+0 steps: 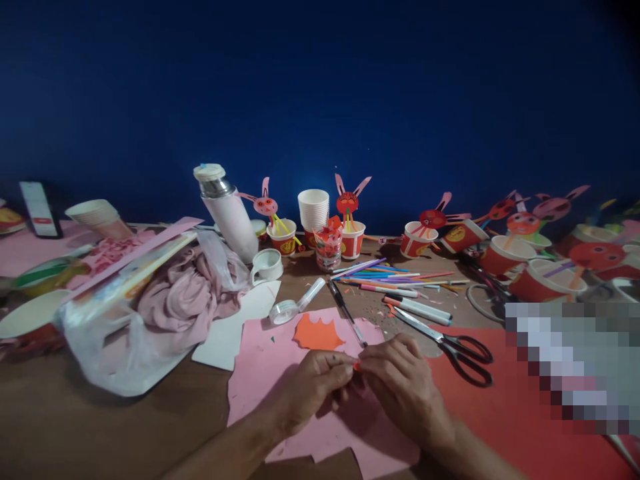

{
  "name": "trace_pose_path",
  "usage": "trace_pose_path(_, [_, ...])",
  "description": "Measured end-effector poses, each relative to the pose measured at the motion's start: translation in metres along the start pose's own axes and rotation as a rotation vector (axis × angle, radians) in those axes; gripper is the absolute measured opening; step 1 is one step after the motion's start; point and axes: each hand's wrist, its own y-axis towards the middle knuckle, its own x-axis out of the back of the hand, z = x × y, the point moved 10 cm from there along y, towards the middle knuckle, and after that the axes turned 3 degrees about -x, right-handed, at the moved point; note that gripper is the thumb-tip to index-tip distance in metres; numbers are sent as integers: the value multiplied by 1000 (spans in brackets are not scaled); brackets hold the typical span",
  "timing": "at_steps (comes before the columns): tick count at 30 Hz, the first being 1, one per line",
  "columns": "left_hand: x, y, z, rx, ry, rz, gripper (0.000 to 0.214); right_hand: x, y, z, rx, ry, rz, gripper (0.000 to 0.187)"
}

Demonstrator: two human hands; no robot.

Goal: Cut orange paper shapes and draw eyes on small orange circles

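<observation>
My left hand (313, 387) and my right hand (400, 383) meet over a pink paper sheet (260, 373) on the brown table. Both pinch a tiny orange-red paper scrap (356, 365) between their fingertips. An orange cut-out with a jagged edge (317, 333) lies on the pink sheet just beyond my left hand. A black pen (345, 310) rests past my fingers. Black-handled scissors (450, 347) lie to the right of my right hand, on a red sheet (500, 407).
Red paper cups with paper rabbit faces (350, 230) line the back. A white cup stack (313, 208), a thermos (227, 210), tape roll (283, 311), glue stick (311, 293) and several coloured straws (385, 275) lie behind. A plastic bag with pink cloth (150, 313) sits left.
</observation>
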Motion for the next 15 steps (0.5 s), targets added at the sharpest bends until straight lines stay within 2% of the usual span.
trace_pose_path(3, [3, -1, 0, 23, -83, -63, 31, 0, 1, 1, 4, -13, 2, 17])
trace_pose_path(9, [2, 2, -3, 5, -165, -85, 41, -1, 3, 2, 22, -51, 8, 22])
trace_pose_path(12, [9, 3, 3, 28, -134, -131, 38, -2, 5, 7, 42, -70, 0, 22])
trace_pose_path(15, [16, 1, -3, -20, 2, -166, 32, -4, 5, 8, 38, -67, 8, 21])
